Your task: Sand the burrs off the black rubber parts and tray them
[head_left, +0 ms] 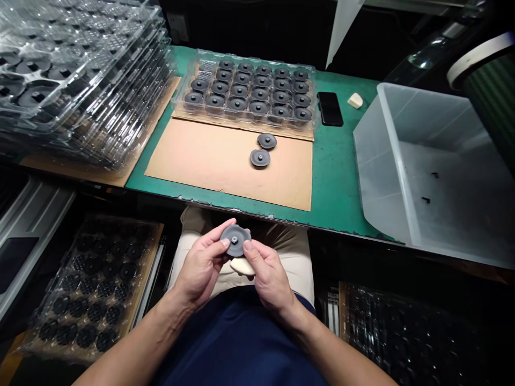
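Far left beyond your grip, a stack of clear trays (116, 96) is running out of view, glare blurring its contents. Left of your forearm, a shadowed tray (56, 351) is lying low, its dark parts hard to make out. Your left hand (201, 262) is pinching the left side of a dark grey disc (235, 239) above your lap; the disc is hiding some fingertips. Beyond the grip, a nearly filled tray (207, 66) is standing behind a cardboard sheet (201, 150) bearing two loose discs (260, 158). Your right hand (265, 265) is pinching the disc's right rim and partly covering a cream piece (241, 266) just below it. Farther right, a phone (330, 109) and a cream block (355, 100) are lying beyond the grip. A translucent bin (376, 161) is blocking the table's right end; a ringed, dark cylinder (491, 80) is overlapping it, cut off. Lower right, another tray (362, 316) is fading into shadow.
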A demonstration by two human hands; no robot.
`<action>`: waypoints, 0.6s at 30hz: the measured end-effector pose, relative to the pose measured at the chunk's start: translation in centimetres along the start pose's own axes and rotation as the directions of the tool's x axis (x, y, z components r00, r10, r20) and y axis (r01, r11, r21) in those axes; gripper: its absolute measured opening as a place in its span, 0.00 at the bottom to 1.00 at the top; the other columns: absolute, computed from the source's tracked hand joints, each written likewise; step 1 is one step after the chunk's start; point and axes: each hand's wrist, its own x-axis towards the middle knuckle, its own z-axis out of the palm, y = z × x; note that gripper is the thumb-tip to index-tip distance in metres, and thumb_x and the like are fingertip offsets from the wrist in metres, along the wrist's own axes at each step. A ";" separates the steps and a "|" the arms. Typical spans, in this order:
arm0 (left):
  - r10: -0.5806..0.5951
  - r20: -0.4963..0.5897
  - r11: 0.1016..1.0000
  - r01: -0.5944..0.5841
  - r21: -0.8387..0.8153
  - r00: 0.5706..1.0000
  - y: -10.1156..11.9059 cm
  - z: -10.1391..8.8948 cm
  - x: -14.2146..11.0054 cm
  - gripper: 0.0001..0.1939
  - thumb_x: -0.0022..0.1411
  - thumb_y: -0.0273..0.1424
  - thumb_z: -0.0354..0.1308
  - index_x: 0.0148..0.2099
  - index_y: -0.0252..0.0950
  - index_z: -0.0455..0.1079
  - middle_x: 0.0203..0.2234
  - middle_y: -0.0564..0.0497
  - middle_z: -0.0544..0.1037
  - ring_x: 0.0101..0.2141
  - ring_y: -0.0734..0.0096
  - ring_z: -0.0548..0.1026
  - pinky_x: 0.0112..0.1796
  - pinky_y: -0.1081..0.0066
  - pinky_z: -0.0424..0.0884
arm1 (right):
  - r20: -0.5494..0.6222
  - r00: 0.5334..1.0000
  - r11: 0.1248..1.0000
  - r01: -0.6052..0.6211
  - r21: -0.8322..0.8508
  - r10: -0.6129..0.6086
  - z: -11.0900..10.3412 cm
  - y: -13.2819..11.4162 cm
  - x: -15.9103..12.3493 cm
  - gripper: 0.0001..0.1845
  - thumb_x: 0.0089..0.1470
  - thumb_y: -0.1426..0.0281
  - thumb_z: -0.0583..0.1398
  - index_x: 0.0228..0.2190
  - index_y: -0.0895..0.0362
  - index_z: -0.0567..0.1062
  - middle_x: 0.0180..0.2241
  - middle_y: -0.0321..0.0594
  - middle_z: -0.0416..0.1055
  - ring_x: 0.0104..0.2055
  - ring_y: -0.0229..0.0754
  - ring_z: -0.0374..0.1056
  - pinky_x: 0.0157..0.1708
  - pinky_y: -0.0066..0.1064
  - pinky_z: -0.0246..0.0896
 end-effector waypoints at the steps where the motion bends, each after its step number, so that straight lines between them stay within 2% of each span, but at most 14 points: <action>1: 0.021 0.037 1.000 -0.020 -0.022 0.999 -0.1 0.2 -0.2 0.31 0.61 0.29 0.67 0.66 0.37 0.70 0.50 0.42 0.82 0.54 0.58 0.77 0.56 0.65 0.70 | -0.011 1.000 1.000 0.004 0.010 -0.004 0.0 -0.1 0.1 0.26 0.73 0.50 0.59 0.34 0.60 0.73 0.30 0.37 0.62 0.31 0.38 0.55 0.30 0.27 0.53; 3: 0.073 0.078 0.997 -0.073 -0.004 0.994 -0.2 0.5 -0.6 0.35 0.60 0.27 0.69 0.68 0.41 0.67 0.51 0.44 0.81 0.55 0.60 0.76 0.57 0.67 0.70 | -0.002 1.000 1.000 0.011 -0.018 -0.011 0.0 -0.3 0.2 0.27 0.73 0.49 0.58 0.34 0.60 0.73 0.30 0.37 0.63 0.31 0.39 0.56 0.30 0.27 0.53; 5: 0.117 0.057 0.990 -0.122 0.077 0.991 -0.5 0.6 -0.7 0.35 0.59 0.28 0.71 0.66 0.43 0.68 0.49 0.46 0.82 0.51 0.64 0.78 0.53 0.69 0.72 | 0.045 0.999 0.995 0.022 -0.099 -0.018 0.0 -0.5 0.0 0.30 0.75 0.48 0.55 0.34 0.60 0.73 0.30 0.37 0.63 0.30 0.38 0.55 0.29 0.27 0.52; 7: 0.143 -0.029 0.978 -0.137 0.154 0.989 -0.8 0.6 -0.5 0.30 0.56 0.30 0.75 0.60 0.42 0.74 0.42 0.48 0.83 0.42 0.68 0.79 0.45 0.73 0.74 | 0.103 0.995 0.984 0.034 -0.175 -0.016 0.1 -0.6 -0.3 0.31 0.76 0.47 0.52 0.33 0.60 0.72 0.29 0.37 0.62 0.29 0.38 0.53 0.28 0.28 0.50; 9: 0.149 -0.125 0.975 -0.125 0.181 0.981 -0.9 0.5 -0.1 0.21 0.53 0.32 0.77 0.49 0.38 0.79 0.34 0.50 0.82 0.35 0.72 0.78 0.37 0.77 0.73 | 0.156 0.988 0.975 0.044 -0.218 -0.010 0.2 -0.6 -0.6 0.31 0.76 0.48 0.53 0.31 0.60 0.71 0.28 0.35 0.59 0.29 0.37 0.51 0.28 0.28 0.47; 12: 0.083 -0.159 0.987 -0.060 0.146 0.984 -0.8 0.2 0.6 0.14 0.54 0.37 0.76 0.38 0.35 0.80 0.28 0.49 0.81 0.30 0.72 0.76 0.33 0.77 0.72 | 0.196 0.980 0.987 -0.001 -0.158 0.032 0.1 -0.5 -0.9 0.30 0.72 0.48 0.59 0.30 0.61 0.71 0.27 0.34 0.57 0.29 0.36 0.49 0.28 0.27 0.45; 15: -0.009 -0.109 0.992 0.023 0.126 0.994 -0.4 -0.4 1.1 0.16 0.55 0.39 0.74 0.39 0.30 0.82 0.32 0.42 0.83 0.33 0.68 0.79 0.36 0.74 0.75 | 0.197 0.977 0.995 -0.078 -0.056 0.088 -0.4 -0.4 -0.8 0.29 0.71 0.48 0.60 0.31 0.61 0.71 0.27 0.35 0.58 0.28 0.36 0.49 0.27 0.27 0.45; 18: -0.049 -0.079 0.991 0.058 0.122 0.996 -0.2 -0.8 1.1 0.18 0.58 0.39 0.73 0.44 0.29 0.83 0.37 0.40 0.84 0.35 0.69 0.79 0.36 0.76 0.74 | 0.183 0.975 0.990 -0.136 0.045 0.126 -1.0 -0.4 -0.7 0.29 0.72 0.47 0.58 0.34 0.61 0.71 0.27 0.36 0.62 0.27 0.37 0.54 0.26 0.26 0.49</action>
